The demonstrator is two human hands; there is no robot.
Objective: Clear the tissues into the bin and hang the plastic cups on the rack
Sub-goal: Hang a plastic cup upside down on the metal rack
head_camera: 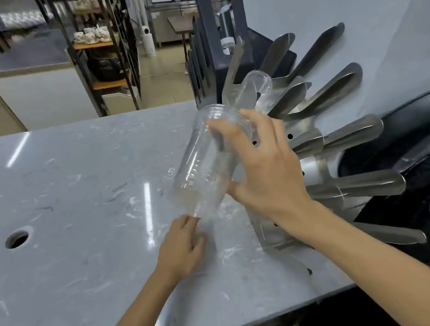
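Observation:
A clear plastic cup (202,165) is tilted above the grey countertop, its mouth pointing up toward the rack. My right hand (263,165) grips it from the right side near the rim. My left hand (182,243) sits below, fingertips touching the cup's base. The steel rack (346,134) with several flat prongs stands just right of the cup. A second clear cup (257,92) hangs on one of the upper prongs. No tissues are in sight.
The grey marble countertop (74,216) has a round hole (17,239) at the left. A black bin (422,155) sits right of the rack against the white wall. Dark slotted holders (216,47) stand behind the rack. Shelving stands across the aisle.

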